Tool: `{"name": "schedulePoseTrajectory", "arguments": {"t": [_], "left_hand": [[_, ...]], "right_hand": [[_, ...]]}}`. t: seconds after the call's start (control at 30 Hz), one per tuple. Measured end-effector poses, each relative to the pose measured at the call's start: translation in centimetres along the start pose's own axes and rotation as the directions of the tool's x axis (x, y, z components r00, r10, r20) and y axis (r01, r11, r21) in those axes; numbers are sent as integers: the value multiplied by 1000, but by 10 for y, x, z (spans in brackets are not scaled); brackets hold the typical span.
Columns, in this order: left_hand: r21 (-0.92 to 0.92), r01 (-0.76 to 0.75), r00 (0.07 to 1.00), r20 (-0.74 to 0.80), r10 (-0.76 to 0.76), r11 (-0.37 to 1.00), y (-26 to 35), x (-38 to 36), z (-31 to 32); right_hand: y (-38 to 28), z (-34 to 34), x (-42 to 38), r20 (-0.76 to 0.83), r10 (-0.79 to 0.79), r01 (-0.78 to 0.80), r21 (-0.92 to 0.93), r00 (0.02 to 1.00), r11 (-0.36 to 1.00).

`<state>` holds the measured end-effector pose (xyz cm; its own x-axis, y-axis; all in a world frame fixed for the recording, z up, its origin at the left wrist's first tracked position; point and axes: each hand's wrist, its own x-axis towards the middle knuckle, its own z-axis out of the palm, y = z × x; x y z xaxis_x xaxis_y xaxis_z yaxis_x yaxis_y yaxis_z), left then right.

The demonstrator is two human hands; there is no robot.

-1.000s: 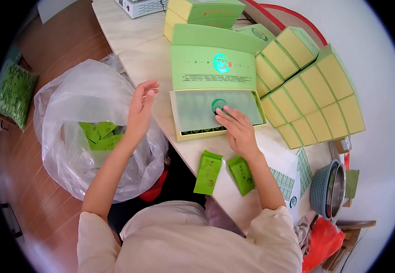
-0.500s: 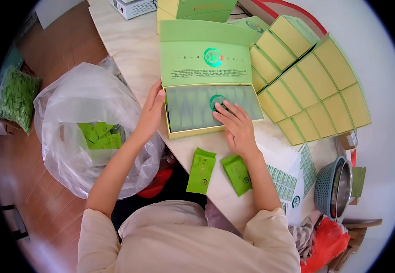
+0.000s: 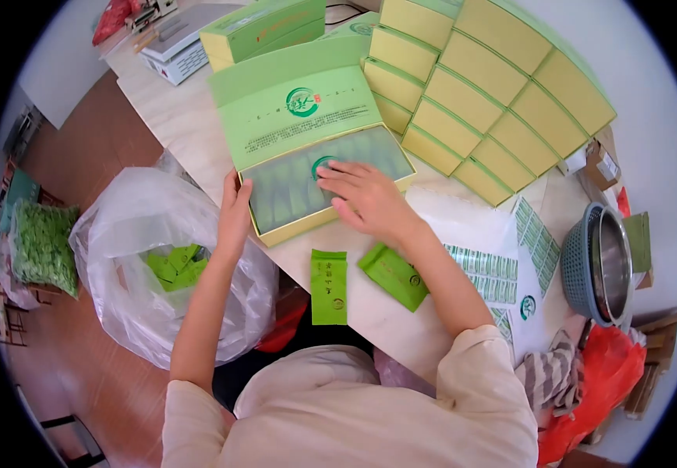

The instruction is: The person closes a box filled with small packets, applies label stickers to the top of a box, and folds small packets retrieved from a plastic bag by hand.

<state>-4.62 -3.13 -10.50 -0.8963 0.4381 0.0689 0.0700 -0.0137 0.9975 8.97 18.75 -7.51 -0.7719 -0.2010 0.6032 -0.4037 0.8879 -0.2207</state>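
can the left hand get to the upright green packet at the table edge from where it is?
Probably yes. The left hand rests on the open box's left end, and the green packet lies on bare table below it, with nothing lying between. The right hand is up on the box's film.

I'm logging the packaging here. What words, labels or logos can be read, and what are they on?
Nothing reads letter for letter.
Open box lid: round green emblem, red seal, fine print, all too small.
Green packets: vertical characters, blurred.
Sticker sheets: rows of green labels, illegible.
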Motion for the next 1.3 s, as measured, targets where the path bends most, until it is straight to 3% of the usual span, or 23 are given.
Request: {"name": "schedulePoseTrajectory", "arguments": {"t": [0.07,0.13,0.2,0.23,0.3,0.33,0.4,0.47,0.5,0.53,0.57,0.6,0.63,0.67,0.7,0.73,0.8,0.83,0.9,0.93,1.0,1.3], "left_hand": [[19,44,999,-14,-44,999,-9,6,-4],[29,33,999,-22,-32,999,-5,11,-2],[29,29,999,-37,-28,999,3,18,-5],[-13,41,998,-44,-41,999,9,28,-6],[-60,48,997,-56,-52,997,26,46,-3],[-165,-6,998,-65,-5,986,42,52,1],[-267,-63,996,-80,43,962,73,55,-1],[-377,-137,968,147,205,916,101,51,-12],[-379,-124,972,141,190,917,112,43,-14],[-228,-63,935,328,138,972,122,33,-15],[-66,-28,867,496,58,997,123,25,-13],[86,-88,862,505,32,992,117,15,1],[311,-174,830,557,-31,934,106,9,9],[456,-324,816,578,1,829,85,3,18],[574,-462,795,605,30,676,66,-4,27],[568,-460,795,605,32,683,58,-13,35],[771,-621,781,593,194,143,49,-29,47],[771,-619,784,592,190,149,46,-30,47],[769,-624,779,598,190,138,44,-28,45],[774,-616,786,592,181,145,43,-29,44],[773,-627,774,605,188,95,42,-28,45],[722,-688,723,675,144,67,39,19,26]], "right_hand": [[10,-7,-2,-22,-5,6,16,1000,1000],[19,-27,-4,-127,106,-106,9,986,994],[32,-36,-7,-256,309,-286,122,916,950],[35,-37,-8,-258,303,-279,126,917,952],[42,-38,-11,-242,720,-686,220,650,693],[50,-34,-17,-243,716,-682,219,654,698],[69,-24,-30,-53,867,-670,612,495,420],[66,-41,-27,-47,875,-626,681,481,381],[62,-50,-26,-36,885,-580,743,464,335],[62,-57,-26,-21,887,-592,737,462,326],[65,-65,-24,-60,869,-547,755,491,361],[66,-70,-22,-100,849,-499,771,519,396],[63,-72,-20,-85,850,-513,765,520,390],[61,-76,-19,-55,808,-524,735,586,430],[60,-78,-20,-26,761,-527,705,648,474],[57,-77,-20,-24,761,-533,699,649,477],[48,-70,-16,137,684,-655,467,717,594],[43,-64,-15,143,685,-659,464,715,591],[34,-52,-13,244,572,-619,227,784,752],[29,-46,-13,257,569,-621,229,781,749],[23,-37,-15,243,523,-536,-16,817,844],[22,-22,-19,100,361,-346,-143,927,927]]}}
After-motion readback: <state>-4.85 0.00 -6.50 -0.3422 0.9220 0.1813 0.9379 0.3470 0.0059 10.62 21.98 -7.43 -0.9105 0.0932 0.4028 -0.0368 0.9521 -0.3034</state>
